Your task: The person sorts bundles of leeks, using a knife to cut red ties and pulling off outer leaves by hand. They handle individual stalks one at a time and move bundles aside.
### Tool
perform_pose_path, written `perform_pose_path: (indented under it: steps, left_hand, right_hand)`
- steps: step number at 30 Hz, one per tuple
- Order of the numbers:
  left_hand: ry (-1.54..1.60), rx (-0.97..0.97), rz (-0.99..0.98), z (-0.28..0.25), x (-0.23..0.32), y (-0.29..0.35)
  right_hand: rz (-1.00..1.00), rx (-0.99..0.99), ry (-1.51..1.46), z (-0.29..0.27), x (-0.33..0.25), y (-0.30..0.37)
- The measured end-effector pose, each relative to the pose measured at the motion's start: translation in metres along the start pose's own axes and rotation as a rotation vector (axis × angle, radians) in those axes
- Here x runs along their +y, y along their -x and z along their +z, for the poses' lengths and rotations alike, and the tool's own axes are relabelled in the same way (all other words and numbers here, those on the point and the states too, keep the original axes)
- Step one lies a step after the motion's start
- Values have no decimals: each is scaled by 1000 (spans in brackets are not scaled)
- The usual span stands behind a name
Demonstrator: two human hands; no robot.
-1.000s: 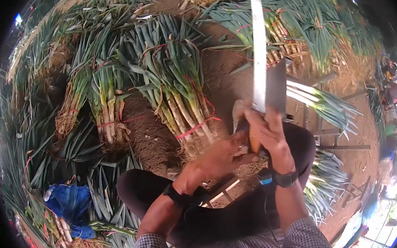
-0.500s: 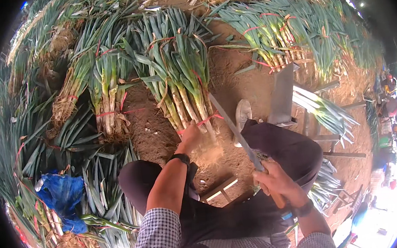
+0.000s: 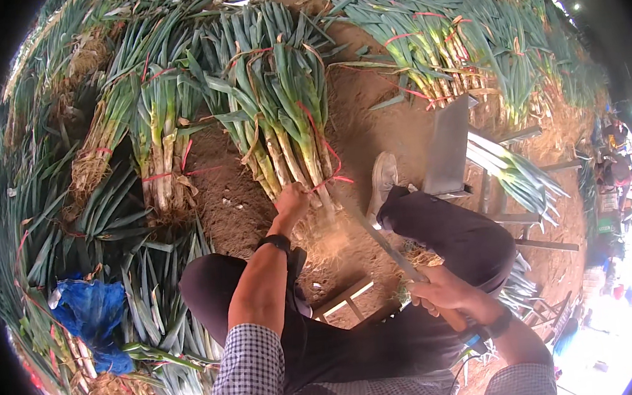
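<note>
So the right hand (image 3: pixel 442 290) is gripping a long knife (image 3: pixel 388 249), left hand (image 3: pixel 292 201) is touching the leek bundle (image 3: pixel 273 119) lying on the dirt (image 3: pixel 359 135); can't tell that grip from where I'm standing.

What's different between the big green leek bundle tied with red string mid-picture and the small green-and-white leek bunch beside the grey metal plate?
The big leek bundle is thick; the small leek bunch is slim. The bundle's leaves point toward the top of the picture, the bunch's toward the lower right. Red string shows around the bundle, but none shows on the bunch. Both have long green leaves and pale stalks.
</note>
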State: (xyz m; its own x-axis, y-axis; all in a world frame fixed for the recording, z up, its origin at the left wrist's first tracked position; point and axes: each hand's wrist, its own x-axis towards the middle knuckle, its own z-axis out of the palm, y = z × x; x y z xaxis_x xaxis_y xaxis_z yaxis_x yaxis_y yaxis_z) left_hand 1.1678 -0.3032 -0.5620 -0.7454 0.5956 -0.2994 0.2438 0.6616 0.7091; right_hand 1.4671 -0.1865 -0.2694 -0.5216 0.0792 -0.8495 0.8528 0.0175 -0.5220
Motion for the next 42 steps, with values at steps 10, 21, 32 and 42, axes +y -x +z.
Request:
perform_pose_path:
  steps: [10, 21, 32, 42]
  left_hand:
    - [11, -19, -98, 5, 1, -5]
    - [-155, -103, -77, 29, 34, -4]
    - [273, -26, -352, -43, 15, 25]
    - [1163, 610, 198, -143, 85, 43]
  right_hand:
    - [42, -13, -12, 13, 3, -14]
    - [-19, 61, 65, 13, 10, -42]
    - [-285, 336, -100, 16, -32, -57]
    - [-606, 692, -304, -36, -81, 92]
